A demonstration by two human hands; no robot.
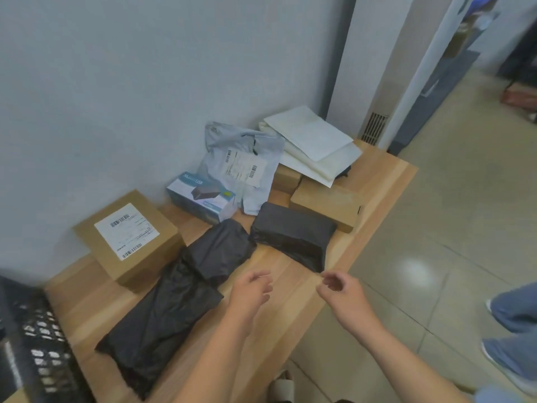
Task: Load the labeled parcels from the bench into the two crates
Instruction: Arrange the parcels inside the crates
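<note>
L hand (252, 289) and R hand (340, 289) hover over the table (377, 181), each grip loosely apart, empty; the black parcel (293, 237) lies on it just ahead. Best to take it at both ends, scooping from under since the bag prob. sags, then swing to the crate (37, 344) at left.

Only a corner of the black crate (37, 344), lower left

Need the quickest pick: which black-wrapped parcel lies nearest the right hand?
The black parcel beside the plain cardboard box; its near corner lies right by the right hand.
</note>
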